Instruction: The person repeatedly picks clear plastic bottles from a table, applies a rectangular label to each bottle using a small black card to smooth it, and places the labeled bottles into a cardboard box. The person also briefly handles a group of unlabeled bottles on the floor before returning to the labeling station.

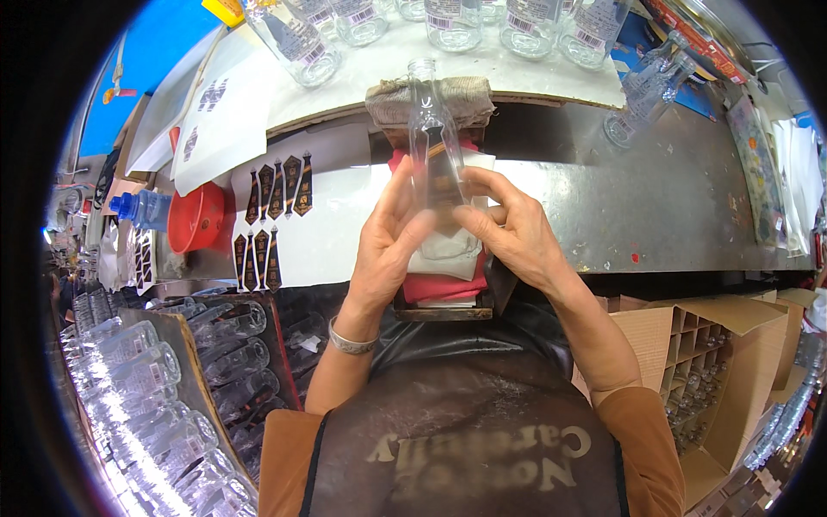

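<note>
At the desk (655, 207), head view: both hands on one clear glass bottle (433, 142), held over a stack of red and white cloths (448, 258).

Left hand (383, 246) and right hand (512, 228) each have their grip clamped on the bottle's lower body, fingers pressing a dark label (444, 185) against the glass; neck points away from the person, mouth open. Bottle rests against a padded block (465, 95) at the desk's far edge. Left of it, a white sheet (345, 215) carries rows of dark labels (277, 189), just beside a red funnel (196, 217). Labelled bottles (452, 21) stand on the shelf beyond. Bare bottles (155, 379) lie stacked low left; a divided cardboard box (715, 362) sits low right.
</note>
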`<action>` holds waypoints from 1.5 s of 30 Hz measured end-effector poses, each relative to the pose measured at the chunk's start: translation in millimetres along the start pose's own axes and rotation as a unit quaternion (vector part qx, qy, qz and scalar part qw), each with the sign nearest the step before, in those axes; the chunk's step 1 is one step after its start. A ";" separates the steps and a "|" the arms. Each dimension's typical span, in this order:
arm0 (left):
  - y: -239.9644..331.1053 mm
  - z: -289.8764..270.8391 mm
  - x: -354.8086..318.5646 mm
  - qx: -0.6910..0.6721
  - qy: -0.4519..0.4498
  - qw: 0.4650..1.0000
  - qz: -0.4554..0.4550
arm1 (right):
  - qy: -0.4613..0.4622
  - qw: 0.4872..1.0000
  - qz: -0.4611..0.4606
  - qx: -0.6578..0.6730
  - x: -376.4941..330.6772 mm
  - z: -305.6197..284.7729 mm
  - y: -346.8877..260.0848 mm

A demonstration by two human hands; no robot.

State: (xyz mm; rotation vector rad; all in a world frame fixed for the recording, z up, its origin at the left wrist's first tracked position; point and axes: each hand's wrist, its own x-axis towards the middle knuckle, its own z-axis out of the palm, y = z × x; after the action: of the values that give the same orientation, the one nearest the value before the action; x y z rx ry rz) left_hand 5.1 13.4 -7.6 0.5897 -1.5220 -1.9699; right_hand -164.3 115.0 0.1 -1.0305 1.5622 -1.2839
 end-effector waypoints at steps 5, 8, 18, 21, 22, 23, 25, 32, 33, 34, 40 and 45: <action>-1.7 -0.8 1.0 0.013 -0.003 1.000 0.009 | -0.005 1.000 0.005 -0.004 0.2 -1.5 -1.5; -1.8 -0.2 1.9 0.027 -0.006 0.999 0.025 | 0.021 0.999 -0.029 0.018 3.1 1.1 7.4; 29.9 0.4 25.1 0.365 0.026 0.916 0.163 | 0.203 0.844 0.085 0.489 17.5 -41.1 51.9; 32.7 5.6 33.7 0.424 0.026 0.886 0.186 | 0.218 0.880 0.071 0.416 13.8 -33.9 63.6; 31.6 3.6 35.6 0.434 0.023 0.881 0.188 | 0.172 0.899 0.047 0.401 10.9 -36.8 65.6; 30.9 2.5 36.4 0.445 0.020 0.875 0.188 | 0.164 0.911 0.042 0.375 10.3 -36.2 63.2; 32.9 5.4 35.9 0.443 0.028 0.879 0.175 | 0.148 0.934 0.032 0.323 9.5 -34.8 56.4; 33.2 5.4 37.4 0.443 0.026 0.878 0.177 | 0.099 0.978 -0.084 0.162 32.5 -42.5 17.1; 31.3 4.5 37.7 0.431 0.031 0.884 0.178 | 0.094 0.985 -0.106 0.101 39.8 -43.1 3.5; 28.1 3.1 38.0 0.418 0.037 0.890 0.178 | 0.064 0.985 -0.145 0.069 47.6 -43.3 -9.1; 20.0 -0.2 40.2 0.381 0.034 0.906 0.183 | 0.095 0.920 -0.327 -0.193 100.0 -47.6 -49.4; 19.5 2.9 38.7 0.349 0.052 0.921 0.166 | 0.018 0.957 -0.281 -0.069 97.2 -46.3 -55.7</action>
State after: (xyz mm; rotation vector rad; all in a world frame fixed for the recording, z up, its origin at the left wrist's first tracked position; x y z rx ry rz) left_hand -22.0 -14.2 12.1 0.6442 -2.0915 -1.0959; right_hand -233.3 29.0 50.3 -1.6281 1.4504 -1.5869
